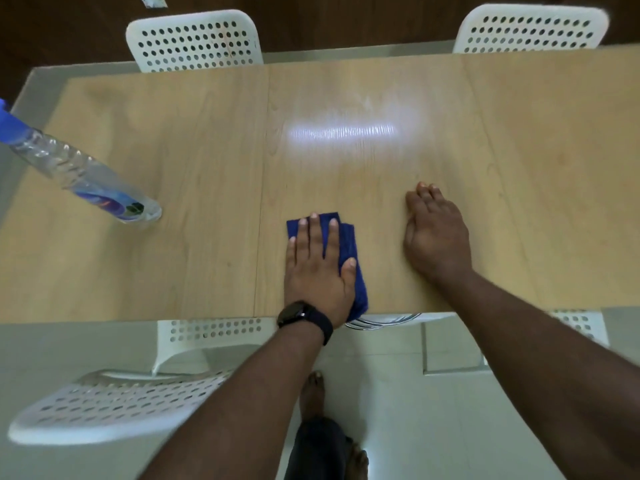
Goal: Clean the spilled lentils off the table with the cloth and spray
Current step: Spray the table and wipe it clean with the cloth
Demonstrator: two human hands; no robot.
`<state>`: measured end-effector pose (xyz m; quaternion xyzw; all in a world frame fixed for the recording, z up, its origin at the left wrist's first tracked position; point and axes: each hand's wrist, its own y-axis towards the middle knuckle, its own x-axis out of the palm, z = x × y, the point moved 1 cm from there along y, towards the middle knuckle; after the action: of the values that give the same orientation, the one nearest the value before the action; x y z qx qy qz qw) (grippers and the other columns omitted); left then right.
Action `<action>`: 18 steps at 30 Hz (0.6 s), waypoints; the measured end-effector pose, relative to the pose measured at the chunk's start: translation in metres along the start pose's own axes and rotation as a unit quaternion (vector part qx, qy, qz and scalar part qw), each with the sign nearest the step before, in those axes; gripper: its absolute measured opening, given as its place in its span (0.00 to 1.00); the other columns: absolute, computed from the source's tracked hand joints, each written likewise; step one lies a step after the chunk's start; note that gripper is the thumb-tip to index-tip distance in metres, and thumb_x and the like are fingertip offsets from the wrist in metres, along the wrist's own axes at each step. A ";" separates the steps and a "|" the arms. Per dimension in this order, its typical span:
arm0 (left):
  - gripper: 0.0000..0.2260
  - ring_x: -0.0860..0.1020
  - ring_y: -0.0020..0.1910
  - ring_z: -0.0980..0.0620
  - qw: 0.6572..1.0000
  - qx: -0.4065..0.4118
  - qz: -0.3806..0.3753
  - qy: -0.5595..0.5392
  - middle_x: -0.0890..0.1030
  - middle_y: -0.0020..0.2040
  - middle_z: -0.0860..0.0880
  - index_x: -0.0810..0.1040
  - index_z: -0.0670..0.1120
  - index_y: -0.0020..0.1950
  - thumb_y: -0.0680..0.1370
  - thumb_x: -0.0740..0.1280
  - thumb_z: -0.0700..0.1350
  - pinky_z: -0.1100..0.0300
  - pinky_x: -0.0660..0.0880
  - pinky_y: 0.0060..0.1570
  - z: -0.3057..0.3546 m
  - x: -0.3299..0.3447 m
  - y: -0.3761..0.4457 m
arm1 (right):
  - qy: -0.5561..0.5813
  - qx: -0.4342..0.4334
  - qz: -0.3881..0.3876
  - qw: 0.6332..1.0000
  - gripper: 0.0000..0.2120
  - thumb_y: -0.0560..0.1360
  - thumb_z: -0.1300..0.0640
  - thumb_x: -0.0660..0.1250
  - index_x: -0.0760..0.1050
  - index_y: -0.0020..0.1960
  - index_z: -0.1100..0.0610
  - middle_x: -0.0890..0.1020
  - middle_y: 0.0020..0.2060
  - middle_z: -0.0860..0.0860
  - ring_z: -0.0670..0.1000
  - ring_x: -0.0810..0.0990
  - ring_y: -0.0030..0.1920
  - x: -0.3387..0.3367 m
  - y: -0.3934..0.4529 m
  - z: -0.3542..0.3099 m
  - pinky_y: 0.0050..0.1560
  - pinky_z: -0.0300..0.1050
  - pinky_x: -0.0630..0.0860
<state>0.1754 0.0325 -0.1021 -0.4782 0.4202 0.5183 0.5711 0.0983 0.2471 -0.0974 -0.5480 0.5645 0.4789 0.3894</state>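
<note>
Wooden table | folded dark-blue cloth pressed flat under left hand | right hand flat, holding nothing

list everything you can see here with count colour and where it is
table: 1, light wood top, fills the middle of the view
cloth: 1, dark blue, folded, near edge of the table under the left hand
spray bottle: 1, clear with blue top, standing at the table's left side
chairs: 4, white perforated, two on the far side, two on the near side
watch: 1, black, left wrist
left hand: flat, pressing the cloth
right hand: flat on the bare table, right of the cloth
feet: bare, on the pale floor
</note>
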 end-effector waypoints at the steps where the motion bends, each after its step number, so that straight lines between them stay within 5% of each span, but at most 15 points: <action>1: 0.33 0.39 0.84 0.44 1.000 0.015 0.002 0.004 0.39 0.85 0.43 0.42 0.49 0.86 0.84 0.44 0.60 0.44 0.43 0.82 0.008 0.000 0.013 | 0.000 0.002 0.005 1.000 0.25 0.82 0.56 0.57 0.70 0.77 0.60 0.70 0.78 0.59 0.59 0.66 0.80 0.000 -0.001 0.000 0.78 0.57 0.63; 9: 0.32 0.39 0.84 0.44 0.997 0.079 -0.013 0.000 0.41 0.85 0.42 0.42 0.48 0.86 0.85 0.47 0.59 0.45 0.41 0.82 0.080 0.008 0.077 | 0.057 0.041 0.027 0.997 0.24 0.81 0.61 0.60 0.71 0.77 0.61 0.70 0.78 0.57 0.55 0.65 0.80 0.001 -0.001 0.009 0.80 0.53 0.61; 18: 0.32 0.34 0.83 0.48 0.993 0.105 -0.044 0.011 0.35 0.84 0.46 0.37 0.51 0.85 0.85 0.44 0.61 0.46 0.43 0.82 0.026 0.002 0.025 | 0.073 0.042 0.013 0.996 0.25 0.80 0.61 0.61 0.71 0.77 0.61 0.70 0.78 0.57 0.55 0.65 0.80 -0.006 -0.001 0.007 0.81 0.53 0.60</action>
<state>0.1505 0.0582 -0.1015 -0.4394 0.4572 0.4400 0.6358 0.0994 0.2548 -0.0938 -0.5571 0.6180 0.4184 0.3642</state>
